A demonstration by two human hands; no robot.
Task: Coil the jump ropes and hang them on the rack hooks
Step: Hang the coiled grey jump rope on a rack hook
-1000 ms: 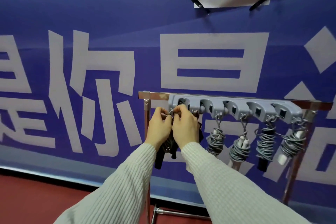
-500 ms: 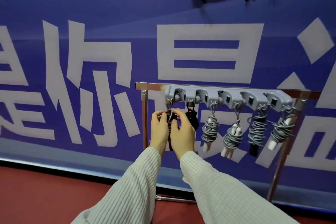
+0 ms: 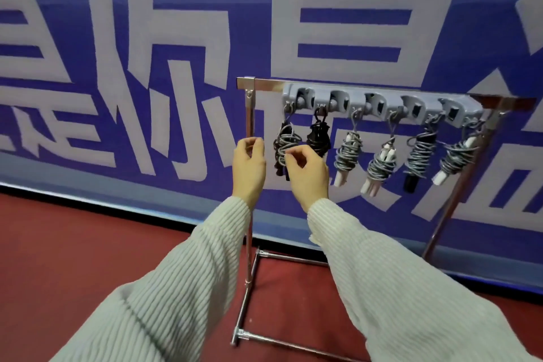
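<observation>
Now six coiled ropes (image 3: 348,153) hanging, rack (image 3: 382,106)

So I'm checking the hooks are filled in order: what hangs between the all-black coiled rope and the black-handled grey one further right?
In the head view, two grey coiled ropes with white handles hang between the all-black rope and the black-handled grey rope.

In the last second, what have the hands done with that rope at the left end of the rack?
Both hands have come down and away from the hook. The left hand has let go and hangs open beside the leftmost coiled rope, which now dangles from its hook. The right hand sits lower, its fingertips at the coil; whether they touch is unclear. The other five coils stayed hanging on the grey hook rack.
</observation>
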